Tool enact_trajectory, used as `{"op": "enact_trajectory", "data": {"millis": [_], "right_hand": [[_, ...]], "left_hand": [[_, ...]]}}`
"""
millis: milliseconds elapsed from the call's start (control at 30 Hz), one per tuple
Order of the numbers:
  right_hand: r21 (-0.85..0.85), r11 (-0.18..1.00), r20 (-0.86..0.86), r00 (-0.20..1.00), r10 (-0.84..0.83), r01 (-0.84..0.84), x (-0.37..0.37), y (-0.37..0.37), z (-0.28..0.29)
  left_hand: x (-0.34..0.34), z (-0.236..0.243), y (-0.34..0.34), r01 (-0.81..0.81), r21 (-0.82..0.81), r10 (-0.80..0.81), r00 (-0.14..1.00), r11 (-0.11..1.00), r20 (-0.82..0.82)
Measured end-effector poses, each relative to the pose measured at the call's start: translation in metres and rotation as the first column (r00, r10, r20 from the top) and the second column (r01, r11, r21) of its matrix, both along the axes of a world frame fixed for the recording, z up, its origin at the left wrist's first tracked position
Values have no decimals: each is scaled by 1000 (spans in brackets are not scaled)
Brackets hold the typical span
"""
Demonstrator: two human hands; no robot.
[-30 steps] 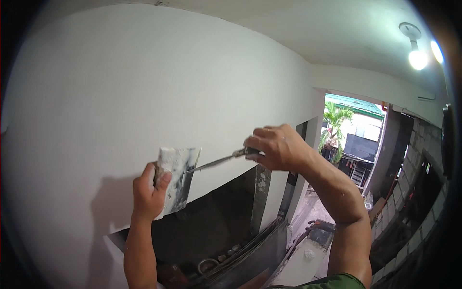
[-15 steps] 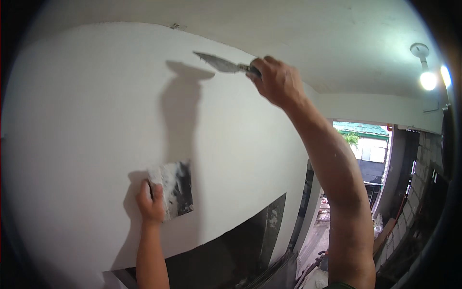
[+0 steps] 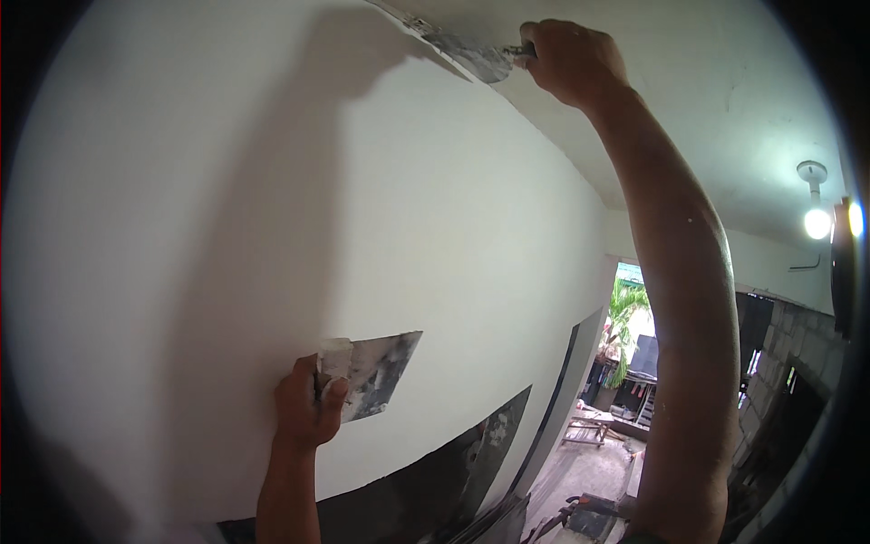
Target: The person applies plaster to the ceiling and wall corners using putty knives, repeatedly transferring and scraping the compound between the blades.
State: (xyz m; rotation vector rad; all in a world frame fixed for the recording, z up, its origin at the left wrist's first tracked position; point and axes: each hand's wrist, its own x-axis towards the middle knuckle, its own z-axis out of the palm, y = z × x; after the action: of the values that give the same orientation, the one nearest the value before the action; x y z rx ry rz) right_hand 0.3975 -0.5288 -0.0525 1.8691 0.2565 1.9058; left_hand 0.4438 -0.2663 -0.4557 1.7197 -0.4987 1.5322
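High up, my right hand [image 3: 573, 62] is closed round the handle of a pointed trowel [image 3: 467, 54]. Its grey, smeared blade lies along the line where the white wall [image 3: 435, 218] meets the ceiling [image 3: 689, 54], near a rough patch [image 3: 419, 25]. Whether the blade touches there, I cannot tell. Lower down, my left hand [image 3: 306, 406] grips a rectangular plastering trowel [image 3: 385, 374], its dark plate streaked with white and a whitish lump by the thumb. This plate is held tilted in front of the wall.
A dark opening [image 3: 408, 494] with a grey edge cuts into the lower wall. On the right, a lit bulb [image 3: 816, 223] hangs from the ceiling. Past a doorway stand a plant [image 3: 625, 313] and a low rack [image 3: 587, 428]. Bare blockwork [image 3: 788, 349] shows at far right.
My right hand has raised the pointed trowel to the ceiling line. My left hand has turned the plastering trowel and shifted a little right. The view has tilted up.
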Motion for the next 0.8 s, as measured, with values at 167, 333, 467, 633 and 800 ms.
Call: {"op": "enact_trajectory", "data": {"millis": [167, 333, 467, 633, 800], "right_hand": [[88, 991, 54, 994, 92, -97, 16, 7, 9], [187, 982, 8, 1000, -25, 23, 21, 16, 19], [261, 965, 53, 998, 17, -30, 28, 20, 16], [291, 953, 78, 995, 62, -82, 28, 16, 10], [343, 935, 97, 993, 62, -92, 15, -8, -8]], "left_hand": [[-3, 4, 3, 76, 19, -75, 996, 997, -41], [-6, 5, 3, 80, 61, -76, 995, 995, -66], [-7, 7, 4, 76, 74, -71, 996, 994, -60], [-10, 8, 6, 112, 78, -108, 993, 991, -51], [-7, 10, 6, 108, 84, -102, 993, 991, -67]]}}
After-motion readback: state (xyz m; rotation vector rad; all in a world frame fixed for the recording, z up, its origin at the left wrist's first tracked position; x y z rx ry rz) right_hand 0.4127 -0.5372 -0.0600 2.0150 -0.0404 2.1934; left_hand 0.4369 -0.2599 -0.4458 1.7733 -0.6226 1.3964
